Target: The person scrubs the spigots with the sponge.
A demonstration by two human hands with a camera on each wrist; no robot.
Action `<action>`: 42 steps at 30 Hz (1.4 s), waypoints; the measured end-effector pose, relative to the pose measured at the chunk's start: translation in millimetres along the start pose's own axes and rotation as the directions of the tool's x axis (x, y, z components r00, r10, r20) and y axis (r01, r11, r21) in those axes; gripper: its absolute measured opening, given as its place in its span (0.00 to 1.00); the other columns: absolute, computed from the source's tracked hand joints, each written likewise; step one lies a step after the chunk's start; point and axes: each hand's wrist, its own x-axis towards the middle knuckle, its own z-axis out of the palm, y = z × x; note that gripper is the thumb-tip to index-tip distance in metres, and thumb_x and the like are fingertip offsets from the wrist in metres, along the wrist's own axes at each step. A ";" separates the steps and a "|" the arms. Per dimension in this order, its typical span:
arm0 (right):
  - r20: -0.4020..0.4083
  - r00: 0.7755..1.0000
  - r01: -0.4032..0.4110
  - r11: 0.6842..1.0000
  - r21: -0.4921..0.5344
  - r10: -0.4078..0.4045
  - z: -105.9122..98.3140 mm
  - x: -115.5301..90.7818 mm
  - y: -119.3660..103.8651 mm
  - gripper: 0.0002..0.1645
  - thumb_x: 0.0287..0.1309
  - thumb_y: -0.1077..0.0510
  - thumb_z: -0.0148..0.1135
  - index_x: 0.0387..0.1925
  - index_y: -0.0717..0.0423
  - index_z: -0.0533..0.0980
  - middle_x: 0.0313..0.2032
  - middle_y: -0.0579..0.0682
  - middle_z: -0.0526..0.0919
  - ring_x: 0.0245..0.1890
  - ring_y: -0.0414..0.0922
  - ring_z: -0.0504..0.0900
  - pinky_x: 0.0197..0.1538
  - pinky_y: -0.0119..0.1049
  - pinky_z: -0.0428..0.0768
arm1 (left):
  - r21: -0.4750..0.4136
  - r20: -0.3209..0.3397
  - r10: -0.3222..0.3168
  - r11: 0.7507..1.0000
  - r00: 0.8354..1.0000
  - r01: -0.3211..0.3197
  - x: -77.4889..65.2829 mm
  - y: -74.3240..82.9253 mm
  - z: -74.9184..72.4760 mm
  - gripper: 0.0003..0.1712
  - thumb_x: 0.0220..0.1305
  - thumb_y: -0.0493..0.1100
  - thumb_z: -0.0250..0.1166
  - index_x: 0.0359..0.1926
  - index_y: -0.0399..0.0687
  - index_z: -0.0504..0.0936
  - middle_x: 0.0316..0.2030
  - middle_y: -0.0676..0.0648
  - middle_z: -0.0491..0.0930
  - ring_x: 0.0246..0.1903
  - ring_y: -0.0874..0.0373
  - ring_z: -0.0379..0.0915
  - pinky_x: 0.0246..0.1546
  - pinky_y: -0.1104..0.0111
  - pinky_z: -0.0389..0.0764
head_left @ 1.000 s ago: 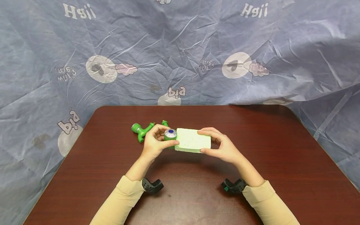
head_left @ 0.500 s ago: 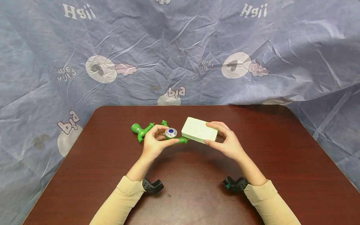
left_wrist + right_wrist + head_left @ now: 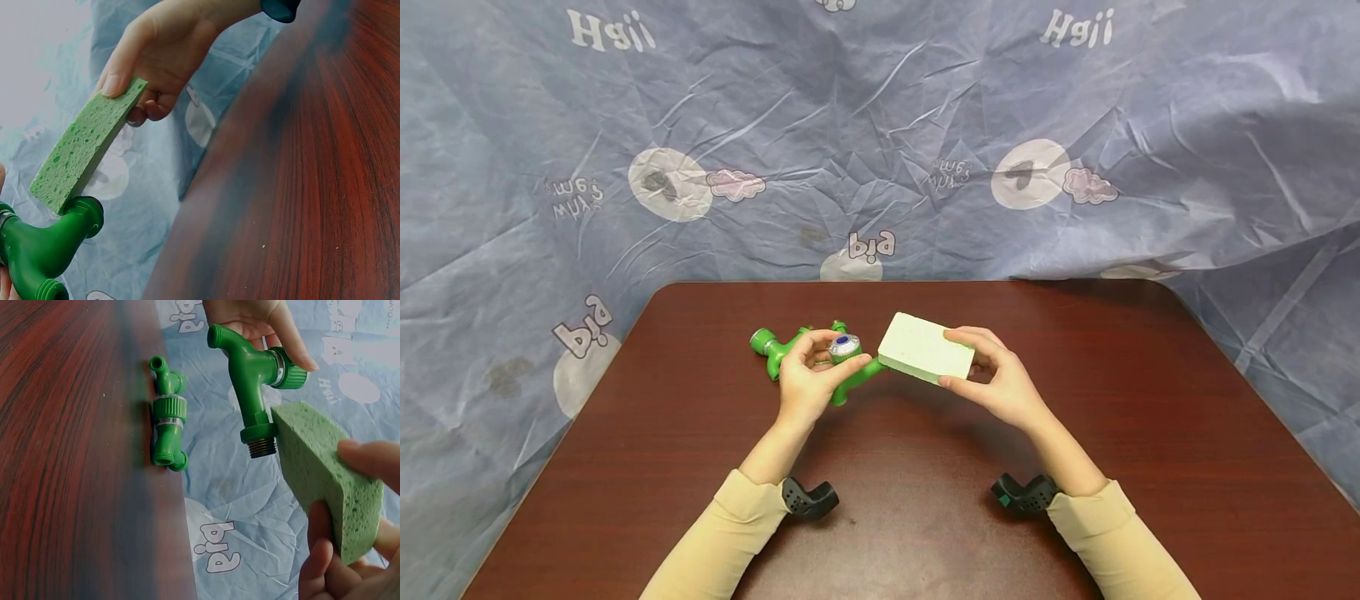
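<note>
The left hand point(image 3: 805, 379) is curled round the knob point(image 3: 846, 347) of a green tap point(image 3: 247, 378), which is held up over the worktop point(image 3: 880, 517), while a light-green sponge point(image 3: 927, 346) is pinched by the right hand point(image 3: 1000, 382), its end apparently touching the tap's inlet collar point(image 3: 255, 434). Wiping of the tap seems to be in hand, with a steady hold and a light stroke called for next. The tap is glossy, its knob silver-faced and blue-centred, its thread point(image 3: 262, 449) dark; the sponge is pitted.
</note>
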 end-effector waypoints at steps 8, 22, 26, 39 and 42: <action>0.099 0.993 0.059 0.997 0.056 -0.064 3.4 -3.2 1.3 0.33 0.44 0.73 0.69 0.56 0.69 0.71 0.56 0.60 0.68 0.38 0.45 0.79 0.41 0.32 0.80 | -0.005 -0.025 -0.033 0.999 0.999 0.033 0.7 -2.7 0.7 0.23 0.40 0.34 0.78 0.40 0.38 0.79 0.32 0.48 0.80 0.26 0.61 0.75 0.27 0.76 0.77; 0.175 0.972 0.151 0.987 0.058 -0.159 10.6 -5.8 -1.6 0.34 0.41 0.74 0.71 0.55 0.70 0.71 0.54 0.61 0.69 0.46 0.45 0.75 0.44 0.36 0.80 | -0.217 -0.060 -0.045 0.976 0.997 0.031 18.2 -61.1 -12.0 0.24 0.44 0.40 0.77 0.41 0.44 0.74 0.37 0.46 0.75 0.27 0.61 0.77 0.25 0.71 0.81; 0.178 0.971 0.154 0.987 0.035 -0.158 8.1 -4.9 -3.1 0.34 0.41 0.73 0.71 0.54 0.69 0.72 0.54 0.61 0.69 0.47 0.46 0.74 0.42 0.36 0.80 | -0.247 -0.095 -0.083 0.967 0.992 0.057 11.7 -24.1 -8.5 0.24 0.43 0.36 0.77 0.39 0.39 0.73 0.35 0.47 0.74 0.26 0.62 0.76 0.26 0.72 0.81; 0.055 0.990 0.129 0.990 0.056 -0.132 -4.2 -1.5 2.3 0.34 0.42 0.75 0.70 0.55 0.71 0.71 0.55 0.62 0.68 0.42 0.43 0.77 0.43 0.30 0.79 | -0.126 -0.179 -0.113 0.988 0.977 0.091 19.6 6.9 -26.6 0.24 0.46 0.38 0.76 0.46 0.45 0.79 0.34 0.51 0.74 0.24 0.64 0.71 0.24 0.77 0.75; 0.020 0.992 0.124 0.990 0.061 -0.125 -5.5 -0.8 4.9 0.34 0.42 0.76 0.69 0.56 0.71 0.70 0.56 0.62 0.68 0.39 0.42 0.78 0.41 0.29 0.79 | -0.131 -0.195 -0.106 0.988 0.975 0.081 23.5 8.3 -33.1 0.24 0.46 0.39 0.76 0.47 0.45 0.81 0.33 0.50 0.75 0.25 0.65 0.75 0.26 0.77 0.77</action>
